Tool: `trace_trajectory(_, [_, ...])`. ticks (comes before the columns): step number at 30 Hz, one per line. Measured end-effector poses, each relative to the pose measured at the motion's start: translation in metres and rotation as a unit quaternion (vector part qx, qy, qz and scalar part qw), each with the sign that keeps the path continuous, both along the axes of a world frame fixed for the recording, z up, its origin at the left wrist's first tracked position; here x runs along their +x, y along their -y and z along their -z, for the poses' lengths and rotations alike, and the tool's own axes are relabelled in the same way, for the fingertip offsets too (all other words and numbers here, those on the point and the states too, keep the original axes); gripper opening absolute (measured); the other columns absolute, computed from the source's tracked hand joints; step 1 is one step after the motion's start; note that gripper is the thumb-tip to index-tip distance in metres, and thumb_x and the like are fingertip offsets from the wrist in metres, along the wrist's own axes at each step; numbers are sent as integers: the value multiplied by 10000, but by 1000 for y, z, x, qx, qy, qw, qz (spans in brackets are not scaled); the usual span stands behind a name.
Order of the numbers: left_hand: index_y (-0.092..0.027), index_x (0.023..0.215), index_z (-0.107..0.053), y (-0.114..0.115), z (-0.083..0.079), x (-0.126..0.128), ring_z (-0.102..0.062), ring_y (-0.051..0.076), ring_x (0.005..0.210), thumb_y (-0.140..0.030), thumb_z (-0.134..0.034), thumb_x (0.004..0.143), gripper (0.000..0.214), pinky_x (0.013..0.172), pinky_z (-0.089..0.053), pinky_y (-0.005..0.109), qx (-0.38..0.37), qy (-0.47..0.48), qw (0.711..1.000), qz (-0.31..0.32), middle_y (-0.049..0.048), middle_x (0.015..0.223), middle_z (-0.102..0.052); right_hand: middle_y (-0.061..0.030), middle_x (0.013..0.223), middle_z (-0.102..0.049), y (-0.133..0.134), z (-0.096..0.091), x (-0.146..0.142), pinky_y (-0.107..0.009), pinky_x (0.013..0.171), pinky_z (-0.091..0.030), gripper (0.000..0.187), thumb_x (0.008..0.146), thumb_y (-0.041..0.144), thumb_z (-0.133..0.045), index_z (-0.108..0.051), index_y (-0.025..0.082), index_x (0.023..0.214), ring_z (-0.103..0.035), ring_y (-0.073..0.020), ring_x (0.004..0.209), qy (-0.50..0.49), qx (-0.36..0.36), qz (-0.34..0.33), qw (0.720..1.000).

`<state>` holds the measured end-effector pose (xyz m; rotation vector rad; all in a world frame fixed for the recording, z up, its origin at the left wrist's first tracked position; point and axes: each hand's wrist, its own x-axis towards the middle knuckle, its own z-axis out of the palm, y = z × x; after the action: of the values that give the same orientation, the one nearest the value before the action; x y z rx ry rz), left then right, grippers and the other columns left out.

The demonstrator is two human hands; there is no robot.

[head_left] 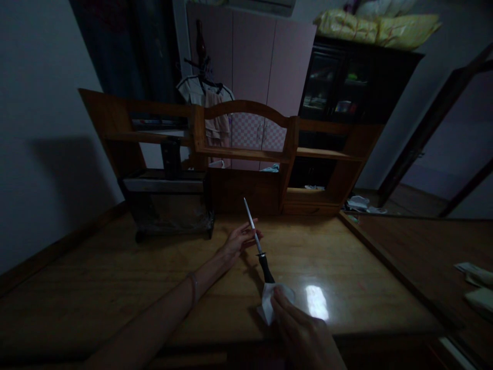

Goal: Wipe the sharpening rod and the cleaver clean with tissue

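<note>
A honing steel [265, 268] with a thin metal rod, a small guard and a black handle slants over the wooden desk, its tip pointing away from me. My left hand [239, 240] pinches the rod a little above the guard. Around the butt end of the handle lies a white tissue [268, 308], pressed there by my right hand [298, 326]. The tissue and fingers hide that end of the handle.
Under my hands is a glossy wooden desk [339, 252]. At its back rises a wooden shelf unit [246, 153]. A black and silver appliance [169, 205] stands at the left rear. Papers [477, 275] lie on the surface at right.
</note>
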<state>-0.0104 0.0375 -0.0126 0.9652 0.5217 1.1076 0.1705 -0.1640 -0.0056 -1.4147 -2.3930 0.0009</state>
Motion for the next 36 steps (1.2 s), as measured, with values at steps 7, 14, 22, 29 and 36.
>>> trace_trajectory(7, [-195,1275,-533,1,2,0,-648,198,917,-193,-696,757,543,858,-487,340,-11,3,1000,-4,86,961,-673,-119,1302,-526,1,-3,-3,-248,859,-514,524,750,13,-476,-561,147,1250,-604,-223,1070,-1,11,-7,1000])
trace_trajectory(14, [-216,1274,-535,-1,4,0,-650,201,905,-195,-685,770,526,842,-496,349,-16,0,1000,-1,86,978,-661,-38,1194,-626,3,-14,11,-263,810,-555,429,824,95,-464,-594,238,1207,-654,-199,985,-79,1,34,996])
trace_trajectory(22, [-205,1265,-543,-3,6,1,-648,202,901,-203,-689,766,520,857,-489,353,-13,4,1000,5,84,971,-653,-21,1215,-617,-17,-20,4,-280,854,-545,370,875,159,-467,-586,275,1206,-616,-193,1064,-211,88,111,967])
trace_trajectory(29, [-211,1267,-541,-1,2,0,-653,193,878,-188,-695,757,533,844,-485,346,-9,14,1000,14,74,941,-661,-47,1203,-627,-41,-16,-31,-281,829,-550,479,833,67,-467,-542,269,1261,-655,-188,1000,-159,82,104,978])
trace_trajectory(36, [-196,1259,-549,-1,1,0,-657,194,857,-193,-700,749,531,826,-488,343,-8,4,1000,9,82,926,-667,-64,1259,-584,-43,-15,-35,-274,812,-553,513,835,40,-443,-503,247,1301,-672,-189,959,-118,39,94,988])
